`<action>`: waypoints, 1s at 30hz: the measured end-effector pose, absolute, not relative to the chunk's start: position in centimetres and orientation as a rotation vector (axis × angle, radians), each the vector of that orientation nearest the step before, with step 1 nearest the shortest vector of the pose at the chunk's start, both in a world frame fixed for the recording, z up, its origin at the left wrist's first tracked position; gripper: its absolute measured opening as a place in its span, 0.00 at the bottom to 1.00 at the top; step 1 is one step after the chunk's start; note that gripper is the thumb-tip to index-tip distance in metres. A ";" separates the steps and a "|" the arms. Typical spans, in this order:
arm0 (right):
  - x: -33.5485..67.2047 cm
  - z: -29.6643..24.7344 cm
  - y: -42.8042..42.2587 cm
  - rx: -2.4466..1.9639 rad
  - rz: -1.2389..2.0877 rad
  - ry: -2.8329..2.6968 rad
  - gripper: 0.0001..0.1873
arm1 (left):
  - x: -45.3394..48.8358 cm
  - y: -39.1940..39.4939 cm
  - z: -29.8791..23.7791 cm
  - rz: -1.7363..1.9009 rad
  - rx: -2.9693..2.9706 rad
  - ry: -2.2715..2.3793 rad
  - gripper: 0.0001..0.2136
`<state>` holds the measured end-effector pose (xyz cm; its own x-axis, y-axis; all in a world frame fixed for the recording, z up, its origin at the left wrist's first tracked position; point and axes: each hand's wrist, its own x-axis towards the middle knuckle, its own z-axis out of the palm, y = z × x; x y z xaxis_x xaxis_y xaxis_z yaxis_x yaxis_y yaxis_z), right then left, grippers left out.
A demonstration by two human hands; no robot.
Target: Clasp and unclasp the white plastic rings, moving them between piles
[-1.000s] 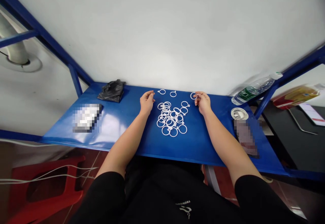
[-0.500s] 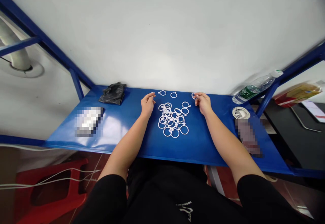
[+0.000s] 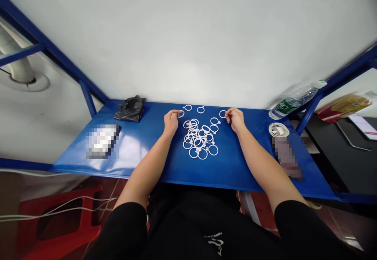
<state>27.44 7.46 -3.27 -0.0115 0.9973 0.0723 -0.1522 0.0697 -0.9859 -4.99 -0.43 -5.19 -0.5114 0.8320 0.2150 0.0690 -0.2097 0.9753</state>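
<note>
Gently, my left hand (image 3: 171, 122) pinches a white ring (image 3: 183, 114) at its fingertips, and my right hand (image 3: 235, 119) pinches another ring (image 3: 220, 114), both near the back of the blue table (image 3: 141, 150). Two loose rings (image 3: 200, 113) lie apart between them; the ring pile (image 3: 198, 142) spreads nearer me. A light hold on each rim should, I judge, spare the thin plastic, and wrists well clear of the pile should avoid dragging rings along. My fingers cover part of each held ring, so I can't tell where its tab sits or whether it touches the table. Overlaps make the pile hard to count.
</note>
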 end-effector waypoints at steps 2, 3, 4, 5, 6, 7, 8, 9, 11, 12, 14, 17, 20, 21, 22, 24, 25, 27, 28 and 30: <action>27.5 -3.5 7.7 -1.016 1.238 -1.129 0.04 | -5.1 -0.5 -5.2 1.778 1.116 1.524 0.12; 27.5 -3.6 7.8 -1.003 1.240 -1.124 0.04 | -5.0 -0.5 -5.2 1.777 1.131 1.533 0.12; 27.5 -3.7 7.9 -0.988 1.239 -1.119 0.03 | -5.0 -0.6 -5.1 1.772 1.143 1.541 0.12; 27.5 -3.8 8.0 -0.973 1.231 -1.112 0.03 | -4.9 -0.7 -5.1 1.762 1.155 1.548 0.14; 27.4 -3.8 8.0 -0.960 1.216 -1.104 0.03 | -4.8 -0.8 -5.0 1.743 1.171 1.555 0.16; 27.4 -3.9 8.0 -0.950 1.198 -1.098 0.04 | -4.7 -0.9 -5.0 1.710 1.195 1.562 0.18; 27.4 -3.9 8.0 -0.941 1.182 -1.097 0.06 | -4.5 -1.0 -4.9 1.663 1.233 1.569 0.18; 27.3 -3.8 7.9 -0.935 1.174 -1.103 0.08 | -4.4 -1.1 -4.8 1.608 1.283 1.578 0.17; 27.2 -3.7 7.6 -0.937 1.188 -1.150 0.13 | -4.2 -1.4 -4.7 1.510 1.376 1.608 0.14; 27.1 -3.6 7.4 -0.942 1.207 -1.191 0.13 | -4.1 -1.5 -4.6 1.471 1.407 1.629 0.14; 26.8 -3.3 6.9 -0.927 1.279 -1.290 0.10 | -4.0 -1.6 -4.4 1.422 1.420 1.676 0.14; 26.5 -2.7 6.0 -0.808 1.514 -1.419 0.11 | -4.0 -1.6 -4.3 1.418 1.392 1.725 0.15; 26.5 -2.0 5.3 -0.796 1.600 -1.469 0.16 | -4.3 -1.2 -4.5 1.460 1.384 1.786 0.14; 26.5 -1.8 5.3 -0.839 1.555 -1.473 0.16 | -4.4 -0.9 -4.6 1.458 1.384 1.809 0.14; 26.6 -1.7 5.3 -0.890 1.492 -1.471 0.15 | -4.6 -0.7 -4.6 1.442 1.386 1.832 0.14; 26.5 -1.5 5.7 -0.987 1.366 -1.459 0.14 | -5.0 -0.1 -4.7 1.381 1.395 1.881 0.15; 26.4 -1.5 6.1 -1.031 1.317 -1.464 0.14 | -5.3 0.3 -4.7 1.340 1.403 1.910 0.15; 25.6 -1.4 7.1 -1.121 1.234 -1.528 0.13 | -5.6 1.2 -4.5 1.247 1.429 1.971 0.15; 25.0 -1.3 7.8 -1.165 1.203 -1.602 0.13 | -5.7 1.7 -4.3 1.204 1.437 1.999 0.15; 23.5 -1.2 9.1 -1.255 1.091 -1.810 0.14 | -5.9 3.0 -3.9 1.151 1.427 2.044 0.14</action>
<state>23.53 9.14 -1.16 -0.3122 0.9480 0.0623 0.3872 0.1869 -0.9029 -5.91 2.98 -3.91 -0.4032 0.9057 0.1314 0.5820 0.1430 0.8005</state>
